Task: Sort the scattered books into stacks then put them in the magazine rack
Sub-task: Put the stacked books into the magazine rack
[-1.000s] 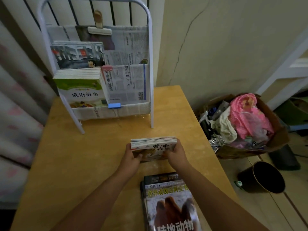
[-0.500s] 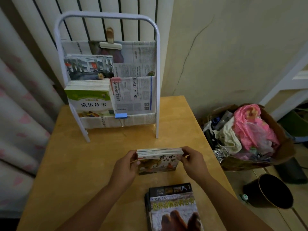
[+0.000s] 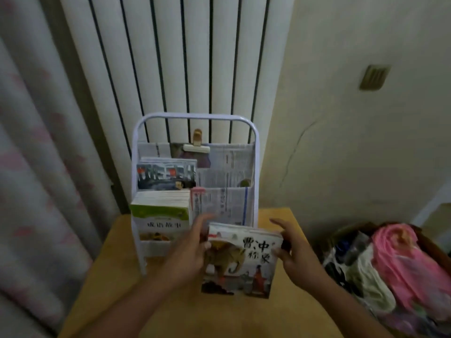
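Above the wooden table [image 3: 127,276], just before the white magazine rack [image 3: 195,118]: stack of thin books [image 3: 240,259], upright, cover facing the camera. Gripped at both side edges, left hand [image 3: 189,254] with thumb across the front, right hand [image 3: 295,252] with thumb on the cover and fingers curled behind. Beside the table, right: box of clothes [image 3: 390,272].

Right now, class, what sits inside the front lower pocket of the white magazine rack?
A stack of books with a green-and-white cover fills its left side; folded newspaper lines the right. The held stack of books hides the pocket's lower right.
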